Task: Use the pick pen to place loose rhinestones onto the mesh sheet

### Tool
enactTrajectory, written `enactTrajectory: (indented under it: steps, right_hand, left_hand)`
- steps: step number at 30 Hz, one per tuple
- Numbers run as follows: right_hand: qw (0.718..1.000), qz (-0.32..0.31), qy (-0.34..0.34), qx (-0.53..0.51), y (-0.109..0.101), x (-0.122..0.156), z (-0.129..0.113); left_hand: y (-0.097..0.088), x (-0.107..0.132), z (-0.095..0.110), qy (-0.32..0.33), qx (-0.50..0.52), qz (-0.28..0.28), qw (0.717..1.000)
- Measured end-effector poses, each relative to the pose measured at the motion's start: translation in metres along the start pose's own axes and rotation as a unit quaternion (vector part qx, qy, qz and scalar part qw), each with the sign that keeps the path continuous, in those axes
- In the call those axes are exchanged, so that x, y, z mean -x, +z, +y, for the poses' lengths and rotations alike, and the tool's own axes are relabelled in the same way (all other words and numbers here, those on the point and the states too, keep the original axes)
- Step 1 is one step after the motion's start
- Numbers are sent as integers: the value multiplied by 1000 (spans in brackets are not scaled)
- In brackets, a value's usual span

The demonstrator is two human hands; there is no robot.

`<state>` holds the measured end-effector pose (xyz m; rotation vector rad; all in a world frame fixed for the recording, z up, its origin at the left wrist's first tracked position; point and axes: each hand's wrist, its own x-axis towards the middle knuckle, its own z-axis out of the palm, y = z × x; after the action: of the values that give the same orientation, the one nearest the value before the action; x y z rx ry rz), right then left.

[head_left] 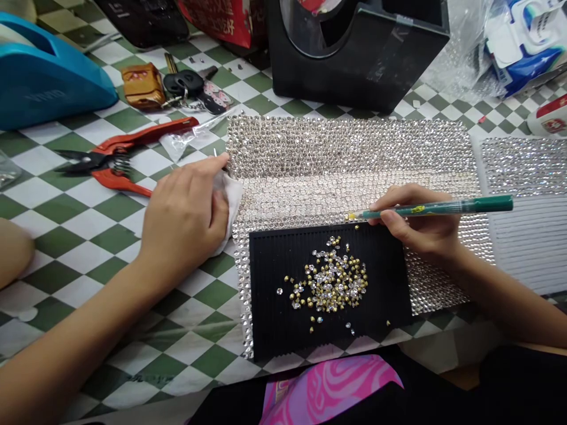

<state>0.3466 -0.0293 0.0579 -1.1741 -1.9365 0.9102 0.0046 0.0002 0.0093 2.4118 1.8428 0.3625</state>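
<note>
One pen (469, 205) is pinched by the right hand (423, 231) along the tray's (385, 277) far edge, tip (352, 216) leftward over the sheet (354, 144), with tissue (234, 198) left of the tray under the left hand (183, 203), its grip unclear.

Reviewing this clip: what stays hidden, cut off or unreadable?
All in the head view:
- Part of the rhinestone sheet: hidden under the black ridged tray.
- Part of the white cloth: covered by the left hand.
- Whether the green pen has a stone at its tip: too small.
- Blue tape dispenser's left end: cut off by the left edge.
</note>
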Motion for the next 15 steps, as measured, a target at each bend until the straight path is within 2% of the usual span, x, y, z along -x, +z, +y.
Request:
enactTrajectory:
  steps: [7,15]
  right_hand:
    - [999,2,-27,47,1,-3,0]
    - [999,-9,-13,41,0,-4,-3]
  left_hand:
    - [0,1,0,1,-1,4,1000]
    - [2,1,-1,9,-3,15,1000]
